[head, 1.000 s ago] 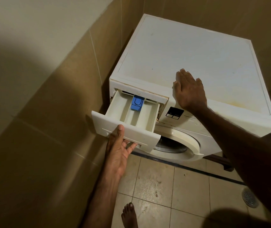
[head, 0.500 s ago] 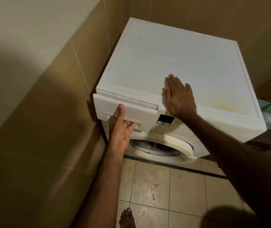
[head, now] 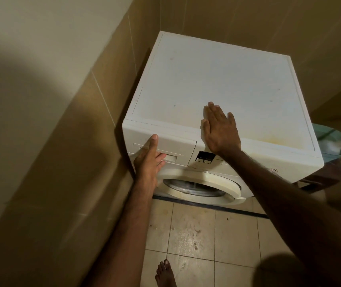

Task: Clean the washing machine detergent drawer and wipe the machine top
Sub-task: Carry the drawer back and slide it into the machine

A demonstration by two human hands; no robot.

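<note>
Washer [head: 217, 83]: I see a white front-loader set in a tiled corner, its left side close to the wall [head: 41, 121].
Drawer [head: 171, 145]: top left of the front panel, pushed in flush with the panel face.
Left hand [head: 150, 160]: I read it as pressed against the drawer front, thumb straight and pointing up along the panel, fingertips tucked into the handle recess; fingers curl lightly there.
Right hand [head: 220, 129]: lies flat, palm down, on the front edge of the top, fingers straight and close together, holding nothing.
Top [head: 227, 75]: white, with faint specks and a yellowish stain near the front right corner.
Display [head: 205, 157]: small dark panel just right of the drawer, below the right wrist.
Door [head: 200, 187]: round, cream-rimmed, below the drawer.
Floor [head: 194, 235]: beige tiles, scuffed; a bare foot [head: 165, 274] shows at the bottom edge.
</note>
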